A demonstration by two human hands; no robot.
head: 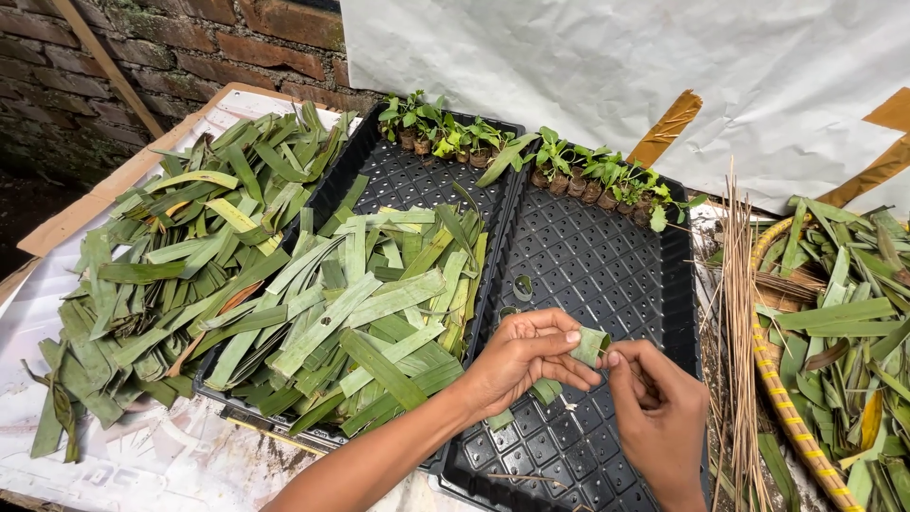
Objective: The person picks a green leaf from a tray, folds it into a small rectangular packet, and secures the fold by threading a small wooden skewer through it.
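Two hands meet above a black seedling tray (607, 275). From the head camera, the left hand (517, 360) pinches a small rolled green leaf strip (590, 345) between thumb and fingers, seemingly to keep its curl. The right hand (659, 408) has fingers pressed together at its edge. Cut leaf strips (360, 313) fill the neighbouring tray.

- A short strip of pale green leaf rolled into a small open tube (590, 345), pinched between the fingertips of both hands, held tilted just above the black plastic seedling tray (607, 265) with gridded cells.
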